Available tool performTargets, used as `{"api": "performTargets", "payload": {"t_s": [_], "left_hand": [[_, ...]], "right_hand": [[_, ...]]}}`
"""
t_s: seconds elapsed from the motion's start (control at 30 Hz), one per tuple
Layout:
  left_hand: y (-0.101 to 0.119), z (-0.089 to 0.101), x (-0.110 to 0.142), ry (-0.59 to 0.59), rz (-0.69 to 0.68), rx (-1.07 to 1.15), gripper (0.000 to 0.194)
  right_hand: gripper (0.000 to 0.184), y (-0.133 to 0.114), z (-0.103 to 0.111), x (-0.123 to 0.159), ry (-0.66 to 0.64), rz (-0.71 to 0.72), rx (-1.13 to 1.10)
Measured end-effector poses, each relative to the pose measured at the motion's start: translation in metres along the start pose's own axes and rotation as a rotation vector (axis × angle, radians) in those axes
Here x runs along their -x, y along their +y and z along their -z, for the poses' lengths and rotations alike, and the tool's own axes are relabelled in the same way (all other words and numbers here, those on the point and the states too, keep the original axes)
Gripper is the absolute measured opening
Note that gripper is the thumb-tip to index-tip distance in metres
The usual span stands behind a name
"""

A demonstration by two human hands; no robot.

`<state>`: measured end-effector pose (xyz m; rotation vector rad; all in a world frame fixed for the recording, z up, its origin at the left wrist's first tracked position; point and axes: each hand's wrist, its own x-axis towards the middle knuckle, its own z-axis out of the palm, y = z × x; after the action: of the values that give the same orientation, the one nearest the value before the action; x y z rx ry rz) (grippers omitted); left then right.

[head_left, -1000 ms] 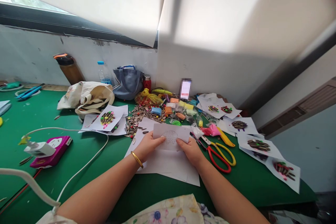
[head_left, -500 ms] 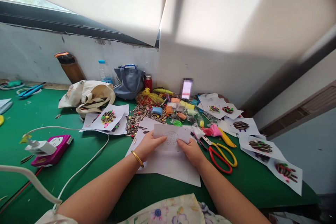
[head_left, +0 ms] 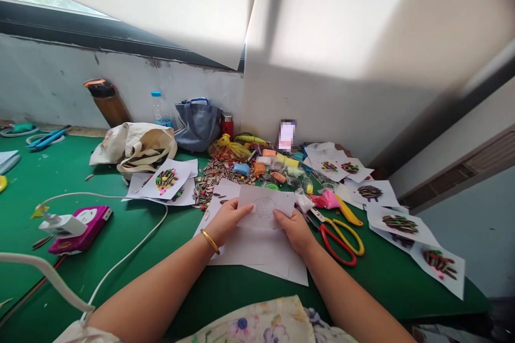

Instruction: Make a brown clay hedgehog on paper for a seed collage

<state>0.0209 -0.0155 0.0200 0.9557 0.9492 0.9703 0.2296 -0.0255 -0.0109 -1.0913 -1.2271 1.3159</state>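
Small rectangular white paper sheet (head_left: 265,194): bears a dark outline of a rounded, hedgehog-like animal on short legs, body filled with small marks. Located left of the scissors (head_left: 323,219), above larger white sheets (head_left: 261,254). Left hand (head_left: 226,222) and right hand (head_left: 296,230) each pinch one side of it, thumbs on the drawn face.

Surface (head_left: 396,273): plain green. Striped sunflower seeds (head_left: 215,176) spread beyond and left of the scissors; coloured modelling-clay packets (head_left: 259,169) lie beyond them; seed-covered pictures (head_left: 400,224) overlap to their right.

Room: well beyond the scissors, scuffed pale wall (head_left: 48,75) and white blinds (head_left: 322,10), sunlit in part.
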Motion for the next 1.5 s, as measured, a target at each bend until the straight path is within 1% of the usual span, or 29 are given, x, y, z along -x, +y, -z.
{"api": "performTargets", "payload": {"t_s": [0.07,0.17,0.3,0.37,0.47,0.57,0.67,0.77,0.97,1.13,1.27,1.5], "left_hand": [[0.000,0.000,0.000,0.010,0.005,0.007,0.050],[-0.001,0.001,-0.001,0.035,0.009,0.002,0.048],[-0.001,0.001,-0.001,0.025,0.010,-0.014,0.050],[-0.001,0.001,-0.001,0.020,0.006,-0.027,0.051],[-0.001,0.003,-0.002,0.013,0.000,-0.041,0.050],[-0.001,0.005,-0.002,0.014,-0.017,-0.138,0.048],[-0.002,0.007,-0.003,0.024,-0.065,-0.229,0.046],[-0.004,0.008,-0.004,0.037,-0.092,-0.251,0.045],[-0.006,0.008,-0.005,0.038,-0.056,-0.237,0.051],[-0.006,0.008,-0.004,0.026,-0.036,-0.227,0.053],[-0.005,0.007,-0.003,0.042,-0.035,-0.242,0.054],[-0.002,0.002,-0.001,0.012,0.014,-0.114,0.050]], "right_hand": [[0.052,-0.001,-0.001,0.000,0.011,0.006,-0.007],[0.050,-0.002,-0.001,0.001,-0.018,0.011,-0.012],[0.052,-0.001,0.000,0.002,-0.045,0.001,0.004],[0.052,0.000,0.000,0.002,-0.032,0.008,0.003],[0.051,0.004,0.001,0.000,0.022,0.011,-0.029],[0.048,0.010,0.002,-0.003,0.062,-0.006,-0.104],[0.048,0.015,0.002,-0.006,0.068,-0.012,-0.171],[0.048,0.015,0.002,-0.006,0.062,-0.009,-0.175],[0.047,0.010,0.000,-0.003,0.031,-0.010,-0.125],[0.047,0.009,0.001,-0.002,0.046,-0.024,-0.089],[0.048,0.009,0.001,-0.003,0.046,-0.020,-0.100],[0.047,0.008,0.000,-0.002,0.035,-0.030,-0.123]]}}
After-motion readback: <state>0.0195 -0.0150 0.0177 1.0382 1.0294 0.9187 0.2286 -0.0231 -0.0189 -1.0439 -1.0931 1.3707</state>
